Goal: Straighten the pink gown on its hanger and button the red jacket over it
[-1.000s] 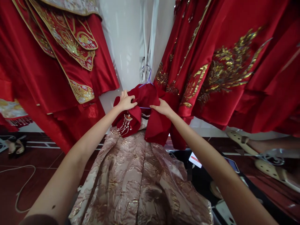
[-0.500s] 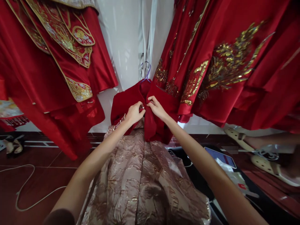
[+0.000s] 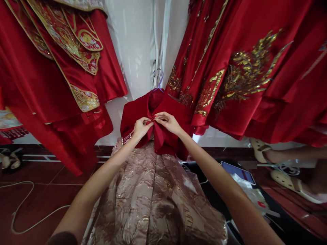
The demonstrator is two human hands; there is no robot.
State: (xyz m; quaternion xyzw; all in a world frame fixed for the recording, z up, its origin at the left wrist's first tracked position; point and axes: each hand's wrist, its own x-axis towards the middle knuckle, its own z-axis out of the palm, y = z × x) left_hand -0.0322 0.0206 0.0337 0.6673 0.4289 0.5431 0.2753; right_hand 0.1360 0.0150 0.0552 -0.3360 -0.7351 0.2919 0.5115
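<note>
A dark red jacket (image 3: 135,112) hangs on a purple hanger (image 3: 158,83) against the white wall, above a pink-gold brocade skirt (image 3: 153,197). My left hand (image 3: 141,128) and my right hand (image 3: 167,122) meet at the jacket's front opening. Both pinch the two front edges together at a small clasp (image 3: 152,118) below the collar. A beaded tassel (image 3: 127,137) pokes out under my left wrist.
Red gowns with gold embroidery hang at the left (image 3: 63,61) and right (image 3: 245,71). A white cable (image 3: 30,221) loops over the dark red floor. A phone (image 3: 237,172) lies at the right. Another person's sandalled foot (image 3: 263,153) shows at the far right.
My hands have come from the jacket's shoulders to its front opening. The two front flaps, spread apart before, are now drawn together and cover most of the tassel ornament.
</note>
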